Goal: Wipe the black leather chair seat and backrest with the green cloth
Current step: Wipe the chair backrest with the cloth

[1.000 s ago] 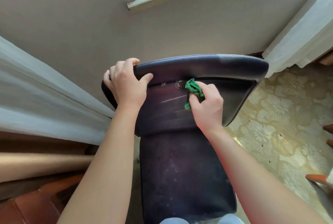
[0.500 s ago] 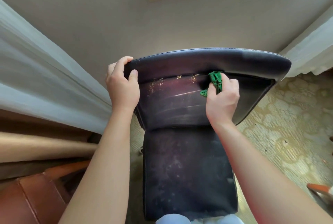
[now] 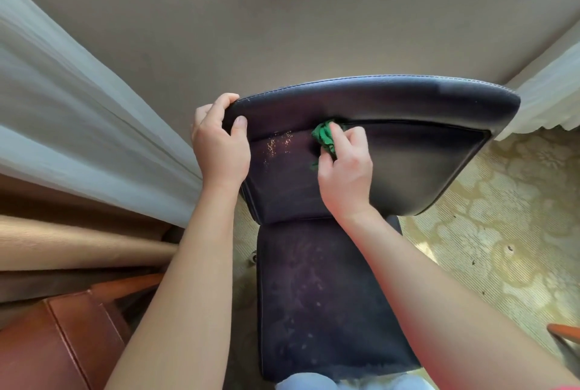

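We faced the curved black leather backrest [image 3: 408, 157], its long axis running left to right above the dusty black leather seat [image 3: 326, 302]. Our left hand [image 3: 219, 151] clasped its left corner. Our right hand [image 3: 343, 170] pressed the bunched green cloth [image 3: 323, 137] there; pale specks [image 3: 276, 145] lay just left, white curtains [image 3: 78, 123] beyond.

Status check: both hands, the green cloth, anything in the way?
Left hand grips the black leather backrest corner. Right hand presses the crumpled green cloth under the top roll. Pale specks remain unwiped; nothing obstructing.
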### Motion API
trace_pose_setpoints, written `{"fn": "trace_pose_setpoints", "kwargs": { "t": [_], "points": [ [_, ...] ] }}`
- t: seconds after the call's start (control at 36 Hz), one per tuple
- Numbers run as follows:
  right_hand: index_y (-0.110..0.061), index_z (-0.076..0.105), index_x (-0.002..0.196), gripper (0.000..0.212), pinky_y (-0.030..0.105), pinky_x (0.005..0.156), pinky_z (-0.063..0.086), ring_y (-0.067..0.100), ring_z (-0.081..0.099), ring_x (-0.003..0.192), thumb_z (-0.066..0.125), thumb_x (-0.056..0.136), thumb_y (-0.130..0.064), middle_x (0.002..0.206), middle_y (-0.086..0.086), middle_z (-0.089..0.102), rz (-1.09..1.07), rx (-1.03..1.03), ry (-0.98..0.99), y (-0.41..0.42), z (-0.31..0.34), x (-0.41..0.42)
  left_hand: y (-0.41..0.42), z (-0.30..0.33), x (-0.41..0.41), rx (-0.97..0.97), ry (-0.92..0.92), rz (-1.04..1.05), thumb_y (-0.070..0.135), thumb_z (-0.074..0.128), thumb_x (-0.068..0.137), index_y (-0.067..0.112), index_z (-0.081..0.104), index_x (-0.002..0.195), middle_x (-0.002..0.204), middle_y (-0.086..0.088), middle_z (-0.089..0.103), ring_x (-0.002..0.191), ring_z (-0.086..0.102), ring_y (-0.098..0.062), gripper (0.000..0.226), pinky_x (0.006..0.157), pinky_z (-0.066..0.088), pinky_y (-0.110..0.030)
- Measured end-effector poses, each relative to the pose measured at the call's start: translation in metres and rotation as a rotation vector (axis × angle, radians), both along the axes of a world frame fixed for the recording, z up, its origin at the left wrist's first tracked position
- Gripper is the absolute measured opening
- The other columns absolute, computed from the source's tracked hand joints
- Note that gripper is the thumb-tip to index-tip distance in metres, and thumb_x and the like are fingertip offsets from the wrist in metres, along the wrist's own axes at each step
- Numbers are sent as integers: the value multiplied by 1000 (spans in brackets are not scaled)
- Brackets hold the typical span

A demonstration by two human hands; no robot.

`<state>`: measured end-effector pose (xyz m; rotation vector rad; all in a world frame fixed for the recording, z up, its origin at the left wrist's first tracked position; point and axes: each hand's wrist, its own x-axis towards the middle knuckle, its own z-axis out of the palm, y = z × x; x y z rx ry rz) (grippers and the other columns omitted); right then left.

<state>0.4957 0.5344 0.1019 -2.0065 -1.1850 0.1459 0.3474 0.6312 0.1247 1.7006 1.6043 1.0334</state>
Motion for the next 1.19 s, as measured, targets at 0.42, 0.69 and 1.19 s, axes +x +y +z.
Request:
{"fn": "trace_pose_setpoints", "kwargs": {
  "t": [0.42, 0.69, 1.19],
  "points": [
    [-9, 64, 122, 37, 16, 80, 39, 15, 53, 84, 64, 85, -5, 97, 8, 54, -44, 83, 2, -31, 10, 33, -9, -2, -7, -42, -88, 46, 25, 64, 88, 22, 60, 125, 118, 7, 54, 116, 54, -20, 37, 104, 45, -36],
    [-7, 59, 123, 38, 16, 74, 30, 3, 34, 78, 59, 85, -5, 97, 11, 49, -96, 21, 18, -3, -3, 9, -1, -7, -19, -23, -48, 10, 5, 55, 92, 21, 63, 128, 124, 4, 62, 109, 52, -3, 41, 94, 34, -7],
    [-4, 61, 118, 41, 37, 69, 47, 29, 50, 79, 53, 78, -3, 92, 10, 47, 185, 19, -49, 24, -12, -41, 8, -8, -21, -8, -48, -13, 7, 59, 91, 21, 67, 124, 117, 4, 67, 108, 58, -9, 37, 96, 42, -15]
  ]
}}
